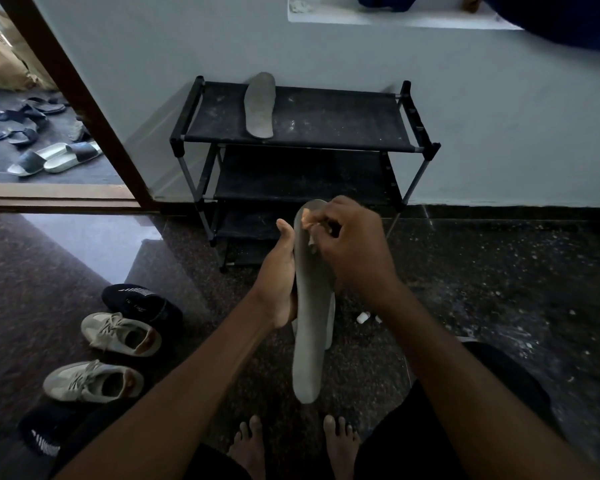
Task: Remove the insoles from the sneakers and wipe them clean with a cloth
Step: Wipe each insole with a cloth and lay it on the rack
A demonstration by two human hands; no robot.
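While the left hand (281, 271) wraps its grip round the edge of a grey insole (309, 348), holding it upright at the centre of the view with the thumb along the rim and the heel end pointing down toward 6 o'clock, the right hand (355, 251) has its grip curled round a small pale cloth (307, 220) pressed against the insole's upper end. At 12 o'clock a second insole (261, 105) lies on the top shelf of a black shoe rack (326, 116), its far tip leaning against the wall. At 8 o'clock two pale lace-up sneakers (120, 334) sit side by side on the dark speckled floor (499, 289), well apart from the hands, openings facing up. A dark striped item (142, 301) lies just beyond the farther sneaker; I cannot tell whether it is a sock or a shoe. Through the doorway at 10 o'clock, slides (54, 157) lie scattered. Bare feet (250, 445) show at 6 o'clock.
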